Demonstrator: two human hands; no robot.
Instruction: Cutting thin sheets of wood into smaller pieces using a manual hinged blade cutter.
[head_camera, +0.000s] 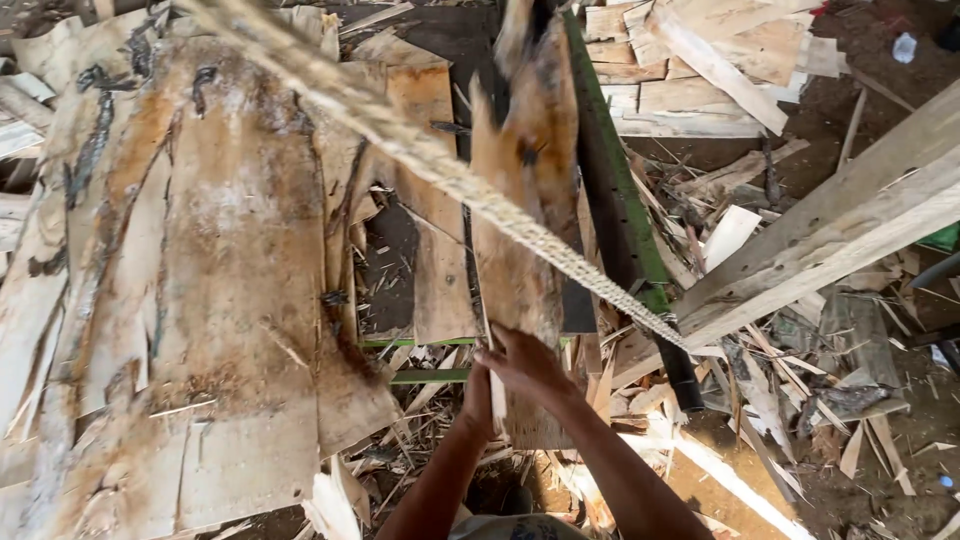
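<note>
We hold the veneer strip (525, 200) upright, both hands (515, 385) gripping its lower end, steadying it above the sheet pile (220, 300).

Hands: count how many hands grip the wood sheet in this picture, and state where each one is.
2. The left hand grips the lower left edge of the wood sheet; the right hand grips its lower right part. None seem hidden.

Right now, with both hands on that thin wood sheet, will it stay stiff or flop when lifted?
The veneer sheet looks very thin with ragged, split edges, so it probably flexes and may crack along the grain. It seems light for its size: the left hand and right hand hold it up by its lower end alone. Its rough surface should grip well.
</note>
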